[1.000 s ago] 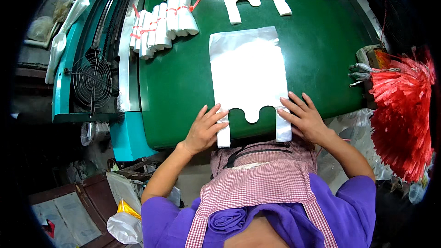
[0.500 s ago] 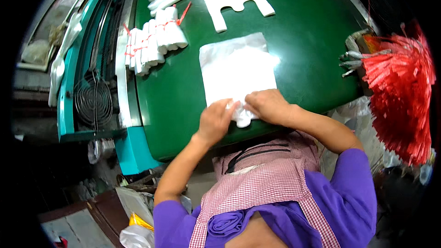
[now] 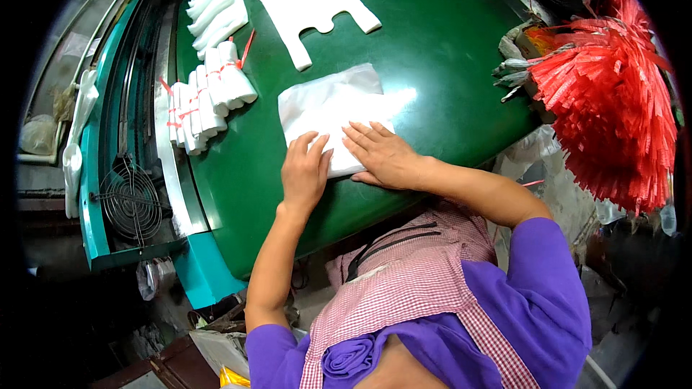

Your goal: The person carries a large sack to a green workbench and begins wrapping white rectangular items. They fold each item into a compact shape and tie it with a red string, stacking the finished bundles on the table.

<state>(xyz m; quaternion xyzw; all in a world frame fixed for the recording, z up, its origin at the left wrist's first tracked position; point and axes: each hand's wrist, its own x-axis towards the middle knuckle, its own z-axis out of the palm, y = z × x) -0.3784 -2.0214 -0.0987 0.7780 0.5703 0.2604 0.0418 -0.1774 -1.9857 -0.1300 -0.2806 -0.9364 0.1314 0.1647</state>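
A white plastic bag (image 3: 328, 101) lies flat on the green tabletop (image 3: 461, 86) near its front edge, its near end folded over into a straight edge. My left hand (image 3: 305, 173) rests on the left side of that fold, fingers extended. Pressed flat on the right side is my right hand (image 3: 383, 157), with its fingers spread. Neither hand grips anything. Beyond the bag lies a stack of white vest-style plastic bags (image 3: 310, 0) with their handles toward me. To the left are several rolled white bag bundles (image 3: 205, 97) tied with red strips.
Folded white bags (image 3: 216, 11) lie at the far left of the table. A teal machine frame (image 3: 209, 266) with a round wire guard (image 3: 132, 202) borders the left side. A large bunch of red plastic strips (image 3: 605, 101) hangs at the right edge.
Both hands have gone from pinching the bag's gathered near end to lying on it with fingers extended. The bunched end is now folded flat. The whole view has shifted.
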